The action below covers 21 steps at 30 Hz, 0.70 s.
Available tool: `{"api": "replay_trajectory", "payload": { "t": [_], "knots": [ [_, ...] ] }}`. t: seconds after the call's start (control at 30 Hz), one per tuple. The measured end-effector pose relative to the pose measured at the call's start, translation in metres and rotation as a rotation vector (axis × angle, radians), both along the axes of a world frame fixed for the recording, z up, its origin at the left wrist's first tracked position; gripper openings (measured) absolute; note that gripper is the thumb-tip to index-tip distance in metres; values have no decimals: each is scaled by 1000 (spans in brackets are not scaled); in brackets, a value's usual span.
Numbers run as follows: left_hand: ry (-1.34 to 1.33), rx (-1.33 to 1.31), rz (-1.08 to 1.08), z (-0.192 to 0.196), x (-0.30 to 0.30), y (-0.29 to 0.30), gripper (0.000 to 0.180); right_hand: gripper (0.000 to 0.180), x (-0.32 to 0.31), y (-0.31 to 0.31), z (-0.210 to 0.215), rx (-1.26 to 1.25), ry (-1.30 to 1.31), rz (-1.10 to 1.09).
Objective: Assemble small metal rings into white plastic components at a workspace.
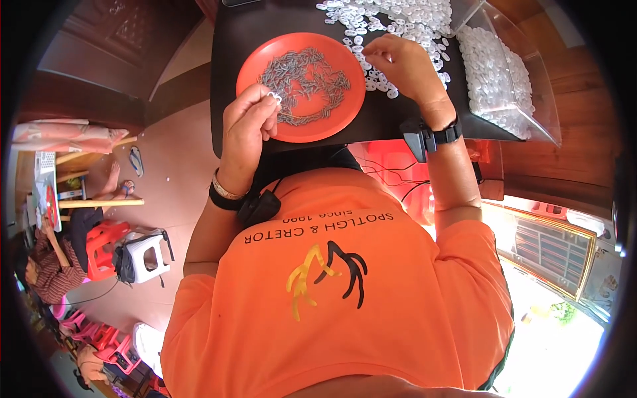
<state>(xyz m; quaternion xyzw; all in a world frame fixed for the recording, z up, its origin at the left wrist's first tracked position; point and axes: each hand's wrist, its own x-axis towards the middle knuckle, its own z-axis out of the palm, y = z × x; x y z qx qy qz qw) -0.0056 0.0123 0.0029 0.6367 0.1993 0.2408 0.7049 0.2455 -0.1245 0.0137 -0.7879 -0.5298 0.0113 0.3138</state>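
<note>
My left hand (247, 125) is at the left rim of a round orange-red plate (251, 73), thumb and fingers pinching a small white oval plastic piece with holes (274, 97). Many short grey screws (298, 69) lie spread inside the plate. To the right of the plate, my right hand (408, 66) hovers over or touches loose white oval pieces (381, 81) on the dark table. Its thumb and index finger are drawn together at the tips; whether a piece sits between them I cannot make out.
A larger heap of white oval pieces (424, 20) covers the table's far right. Beside it, a clear plastic bin (541, 93) holds many more. The black table (229, 40) ends near my body. On the left are stools (142, 259) and a seated person (60, 262).
</note>
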Motion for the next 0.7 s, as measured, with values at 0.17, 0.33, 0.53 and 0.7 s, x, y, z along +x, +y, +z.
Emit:
{"api": "replay_trajectory", "payload": {
  "t": [0.17,0.33,0.53,0.7],
  "knots": [
    [8,16,-32,2,3,-4,22,14,4,4,-16,-154,-291,25],
    [4,10,-34,3,3,-2,23,14,8,8,-24,-125,-374,33],
    [59,30,-52,8,2,-6,20,15,8,9,-18,-173,-431,78],
    [50,33,-54,7,2,-6,20,13,10,16,-17,-223,-448,81]
  ]
}}
